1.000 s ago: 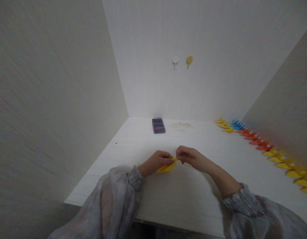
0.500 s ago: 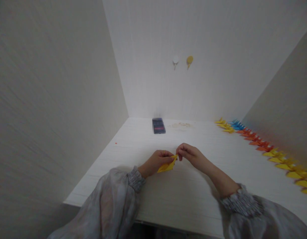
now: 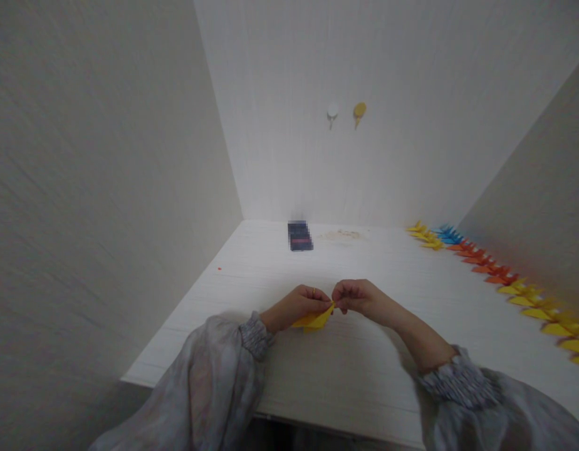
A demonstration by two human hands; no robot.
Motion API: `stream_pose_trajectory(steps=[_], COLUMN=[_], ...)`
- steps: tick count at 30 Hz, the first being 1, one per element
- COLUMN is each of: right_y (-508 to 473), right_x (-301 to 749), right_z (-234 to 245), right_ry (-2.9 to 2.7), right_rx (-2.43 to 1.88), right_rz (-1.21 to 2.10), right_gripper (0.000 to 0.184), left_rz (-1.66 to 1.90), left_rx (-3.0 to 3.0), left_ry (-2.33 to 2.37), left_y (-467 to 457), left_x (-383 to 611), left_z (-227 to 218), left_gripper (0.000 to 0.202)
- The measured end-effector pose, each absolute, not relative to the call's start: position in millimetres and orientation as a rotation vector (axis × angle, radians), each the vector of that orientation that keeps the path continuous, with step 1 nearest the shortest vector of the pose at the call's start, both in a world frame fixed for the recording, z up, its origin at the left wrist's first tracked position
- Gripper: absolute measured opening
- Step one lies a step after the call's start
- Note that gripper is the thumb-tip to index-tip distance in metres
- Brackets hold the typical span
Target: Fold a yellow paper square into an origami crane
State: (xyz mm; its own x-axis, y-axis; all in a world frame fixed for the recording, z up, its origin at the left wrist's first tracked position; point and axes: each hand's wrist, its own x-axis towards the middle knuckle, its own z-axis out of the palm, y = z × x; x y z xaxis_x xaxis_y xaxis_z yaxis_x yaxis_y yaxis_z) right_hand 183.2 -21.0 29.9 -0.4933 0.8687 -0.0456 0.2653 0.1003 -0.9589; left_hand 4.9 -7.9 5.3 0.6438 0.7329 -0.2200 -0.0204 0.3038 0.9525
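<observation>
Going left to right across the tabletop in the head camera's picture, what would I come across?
Orange speck, left hand holding folded yellow paper, right hand, far yellow paper shapes, blue paper shapes, orange-red paper shapes, near yellow paper shapes.

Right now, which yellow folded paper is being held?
The yellow folded paper pinched in the left hand, its tip at the right hand; the other yellow ones lie on the table, over to the right.

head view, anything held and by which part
Yellow paper: the left hand pinches its upper part; the right hand is at its tip, grip unclear.
</observation>
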Motion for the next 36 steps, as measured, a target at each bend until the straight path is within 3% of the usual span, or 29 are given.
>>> stream_pose_trajectory(steps=[3, 13, 20, 27, 36], right_y=[-21.2, -20.1, -19.2, -20.1, -21.6], right_x=[183.5, 179.8, 183.5, 182.1, 180.1], right_z=[29.9, 26.5, 25.0, 27.0, 30.4], right_ry=[-1.993, -2.079, -1.896, -1.765, -1.701], right_rx=[-1.192, -1.309, -1.136, -1.063, -1.054], right_rz=[1.308, 1.035, 1.191, 1.251, 1.272], right_gripper=[0.003, 0.012, 0.004, 0.019, 0.022], left_rz=[0.529, 0.561, 0.587, 0.62, 0.635], left_rx=[1.295, 1.441, 1.187, 1.104, 1.126], left_ry=[0.778, 0.85, 0.735, 0.657, 0.645], left_y=[-6.7, -6.2, -6.3, -8.2, -9.9], left_x=[4.4, 5.8, 5.8, 5.8, 5.7], left_z=[2.2, -0.1, 0.9, 4.4, 7.9], left_gripper=[0.027, 0.029, 0.028, 0.029, 0.029])
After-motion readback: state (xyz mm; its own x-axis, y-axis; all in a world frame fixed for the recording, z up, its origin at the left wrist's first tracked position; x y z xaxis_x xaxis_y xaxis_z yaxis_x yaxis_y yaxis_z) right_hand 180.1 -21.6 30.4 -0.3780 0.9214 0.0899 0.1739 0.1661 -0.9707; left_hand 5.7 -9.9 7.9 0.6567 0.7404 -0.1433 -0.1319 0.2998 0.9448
